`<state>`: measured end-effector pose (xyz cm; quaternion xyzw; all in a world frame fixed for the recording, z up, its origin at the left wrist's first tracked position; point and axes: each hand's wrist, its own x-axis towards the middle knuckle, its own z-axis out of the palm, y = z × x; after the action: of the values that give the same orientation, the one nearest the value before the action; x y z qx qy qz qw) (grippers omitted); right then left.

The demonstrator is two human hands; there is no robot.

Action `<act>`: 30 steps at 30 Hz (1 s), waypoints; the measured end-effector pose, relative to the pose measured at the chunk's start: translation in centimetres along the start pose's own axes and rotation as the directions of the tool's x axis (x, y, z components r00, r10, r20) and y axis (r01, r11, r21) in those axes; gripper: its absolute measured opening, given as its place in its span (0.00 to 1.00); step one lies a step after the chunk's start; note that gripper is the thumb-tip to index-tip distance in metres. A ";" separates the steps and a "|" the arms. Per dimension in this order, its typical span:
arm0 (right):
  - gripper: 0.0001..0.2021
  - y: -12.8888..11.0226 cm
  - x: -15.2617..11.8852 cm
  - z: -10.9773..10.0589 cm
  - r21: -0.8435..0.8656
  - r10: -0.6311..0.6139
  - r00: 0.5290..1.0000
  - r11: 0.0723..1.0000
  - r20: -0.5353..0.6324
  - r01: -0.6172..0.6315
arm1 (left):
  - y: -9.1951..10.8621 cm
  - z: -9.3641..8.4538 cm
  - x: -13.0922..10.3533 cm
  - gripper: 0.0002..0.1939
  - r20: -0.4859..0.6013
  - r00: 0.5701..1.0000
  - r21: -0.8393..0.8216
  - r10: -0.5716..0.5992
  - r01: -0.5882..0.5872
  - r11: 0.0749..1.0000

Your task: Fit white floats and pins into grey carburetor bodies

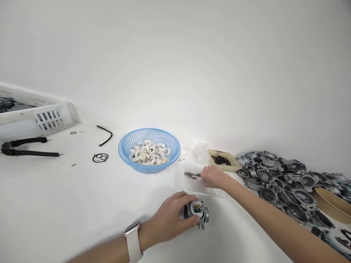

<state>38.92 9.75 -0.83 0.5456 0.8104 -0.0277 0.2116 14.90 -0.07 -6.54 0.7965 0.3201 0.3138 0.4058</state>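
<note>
My left hand [178,215], with a white watch on its wrist, is wrapped round a grey metal part [203,215] that has a white ring in its opening. The part rests on the white table [90,197]. Farther back, my right hand [214,176] has its fingers pressed together over a shallow clear tray [196,187]. Small dark pieces [192,175] lie in that tray beside the fingertips. Whatever those fingers hold, if anything, is too small to make out.
A blue basket [149,169] holds white curved pieces. Behind my right hand sits a cream tray [231,168] of black rings. Many metal parts [285,182] are heaped on the right, around a tan bowl [333,206]. A black-strapped watch [35,153] and white crate [49,118] are left.
</note>
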 end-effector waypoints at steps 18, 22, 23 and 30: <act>0.12 -5.1 -7.7 7.1 0.953 0.222 0.942 0.227 -0.251 0.201 | -0.5 0.2 0.3 0.20 0.019 1.000 0.026 0.011 -0.011 1.000; 0.12 -5.4 -8.1 7.2 0.965 0.222 0.939 0.089 -0.262 0.248 | -0.1 -0.2 0.2 0.20 0.033 0.998 0.067 0.059 -0.062 0.996; 0.11 -5.5 -8.2 7.2 0.965 0.229 0.937 0.066 -0.264 0.256 | 0.0 -0.3 0.1 0.20 0.037 0.997 0.089 0.074 -0.077 0.993; 0.08 -6.2 -8.3 7.3 0.974 0.209 0.954 -0.023 -0.216 0.226 | -0.1 0.4 -0.8 0.27 0.056 0.982 0.328 0.178 -0.186 0.926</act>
<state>38.23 -2.05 -5.47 0.5227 0.5685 -0.5170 -0.3693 14.72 -0.78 -6.98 0.8836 0.2880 0.2814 0.2390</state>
